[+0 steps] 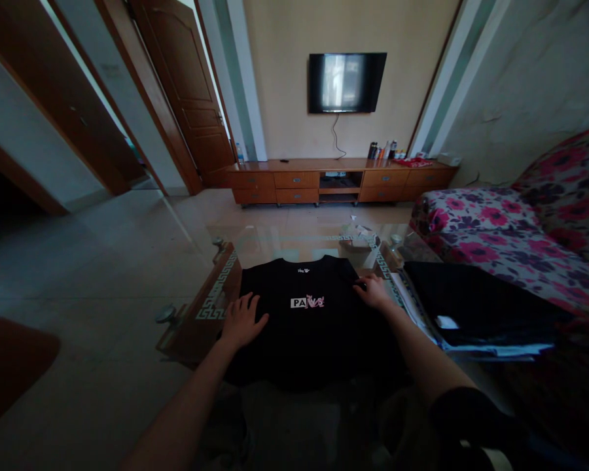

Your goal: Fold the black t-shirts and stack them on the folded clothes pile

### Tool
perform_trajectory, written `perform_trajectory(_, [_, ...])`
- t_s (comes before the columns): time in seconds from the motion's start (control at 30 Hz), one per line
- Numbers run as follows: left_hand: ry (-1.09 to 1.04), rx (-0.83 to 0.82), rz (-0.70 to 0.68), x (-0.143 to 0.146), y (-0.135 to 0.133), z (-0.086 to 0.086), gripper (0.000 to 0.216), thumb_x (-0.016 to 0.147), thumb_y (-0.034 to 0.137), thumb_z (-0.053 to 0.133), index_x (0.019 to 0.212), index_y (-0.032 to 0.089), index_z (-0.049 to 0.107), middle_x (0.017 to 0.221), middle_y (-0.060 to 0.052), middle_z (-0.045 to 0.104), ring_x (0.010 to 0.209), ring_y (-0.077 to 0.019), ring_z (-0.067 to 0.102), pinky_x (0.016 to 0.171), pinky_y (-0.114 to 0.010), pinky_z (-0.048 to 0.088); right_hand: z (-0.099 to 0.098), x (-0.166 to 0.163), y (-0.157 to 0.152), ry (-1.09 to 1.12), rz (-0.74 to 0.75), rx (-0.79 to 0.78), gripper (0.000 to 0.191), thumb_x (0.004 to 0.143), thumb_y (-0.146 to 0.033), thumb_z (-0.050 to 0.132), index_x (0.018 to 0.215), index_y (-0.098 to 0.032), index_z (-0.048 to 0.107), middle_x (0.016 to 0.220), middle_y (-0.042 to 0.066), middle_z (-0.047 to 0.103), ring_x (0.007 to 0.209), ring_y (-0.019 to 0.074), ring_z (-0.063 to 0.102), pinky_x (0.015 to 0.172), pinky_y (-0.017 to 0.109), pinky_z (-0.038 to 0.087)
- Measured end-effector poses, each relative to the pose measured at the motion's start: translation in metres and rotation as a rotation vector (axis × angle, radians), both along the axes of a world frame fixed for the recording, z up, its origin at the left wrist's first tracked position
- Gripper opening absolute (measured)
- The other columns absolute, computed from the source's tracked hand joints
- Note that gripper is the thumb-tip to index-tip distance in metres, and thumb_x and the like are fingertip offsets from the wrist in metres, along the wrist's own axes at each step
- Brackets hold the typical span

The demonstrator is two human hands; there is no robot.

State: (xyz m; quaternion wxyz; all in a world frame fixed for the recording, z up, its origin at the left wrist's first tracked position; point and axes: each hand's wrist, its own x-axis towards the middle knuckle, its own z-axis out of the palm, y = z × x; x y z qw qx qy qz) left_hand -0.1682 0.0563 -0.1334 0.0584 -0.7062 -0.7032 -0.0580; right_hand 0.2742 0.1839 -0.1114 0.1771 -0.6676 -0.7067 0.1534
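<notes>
A black T-shirt (319, 333) lies spread on the glass-topped table (265, 243), its neckline pointing away from me. White and pink lettering marks its chest, and a small white print sits below the collar. My left hand (243, 320) rests palm down on the shirt's left side, fingers spread. At the right edge, beside the sleeve, my right hand (372, 291) has its fingers bent and drawn together on the black cloth. The shirt's lower end is dark and hard to make out near my lap.
Right of the shirt, a stack of folded dark clothing (476, 301) lies on light-coloured layers. A flowered sofa (500, 229) stands beyond it. Ahead are a low wooden cabinet (294, 180) with bottles (385, 150) and a wall-mounted television (347, 82). Crumpled white material (358, 232) lies near the table's far end.
</notes>
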Motion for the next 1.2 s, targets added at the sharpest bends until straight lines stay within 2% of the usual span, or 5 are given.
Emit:
perform_trajectory(0.13, [-0.005,-0.007,0.001,0.002,0.000,0.000,0.064,0.095,0.055,0.043,0.148,0.021,0.043,0.157,-0.014,0.041,0.142,-0.0332,0.037,0.119,-0.051,0.020,0.002,0.003,0.004,0.051,-0.070,-0.049,0.029,0.098,-0.028,0.053,0.113,-0.018,0.075,0.113,0.013,0.074,0.110,0.0227,0.067,0.095,0.028,0.047])
perform_trajectory(0.4, [0.015,0.003,-0.021,-0.001,-0.001,-0.001,0.065,0.095,0.057,0.041,0.148,0.019,0.043,0.157,-0.014,0.040,0.143,-0.0333,0.036,0.119,-0.050,0.020,-0.002,0.011,0.012,0.088,-0.213,-0.130,0.029,0.084,-0.043,0.073,0.098,-0.019,0.079,0.091,0.007,0.078,0.086,0.0210,0.073,0.070,0.024,0.050])
perform_trajectory(0.73, [0.003,-0.013,-0.029,-0.001,0.000,-0.001,0.066,0.095,0.058,0.040,0.149,0.020,0.043,0.158,-0.014,0.039,0.142,-0.0336,0.036,0.119,-0.052,0.019,-0.005,0.022,0.019,-0.008,-0.318,-0.138,0.038,0.094,-0.040,0.054,0.093,-0.014,0.081,0.101,0.020,0.076,0.101,0.0307,0.071,0.083,0.032,0.051])
perform_trajectory(0.97, [-0.004,-0.022,-0.019,0.000,-0.001,0.000,0.065,0.095,0.057,0.041,0.149,0.021,0.042,0.158,-0.013,0.039,0.144,-0.0329,0.035,0.120,-0.051,0.017,-0.005,0.025,0.039,-0.032,-0.297,-0.180,0.038,0.090,-0.051,0.058,0.097,-0.020,0.079,0.102,0.014,0.076,0.104,0.0282,0.070,0.085,0.032,0.052])
perform_trajectory(1.2, [0.009,-0.004,-0.022,0.001,0.000,-0.001,0.065,0.095,0.057,0.042,0.150,0.021,0.042,0.158,-0.012,0.039,0.142,-0.0327,0.037,0.120,-0.052,0.018,-0.006,0.023,0.046,-0.087,-0.341,-0.181,0.051,0.095,-0.057,0.047,0.107,-0.017,0.076,0.119,0.022,0.070,0.120,0.0365,0.061,0.101,0.053,0.043])
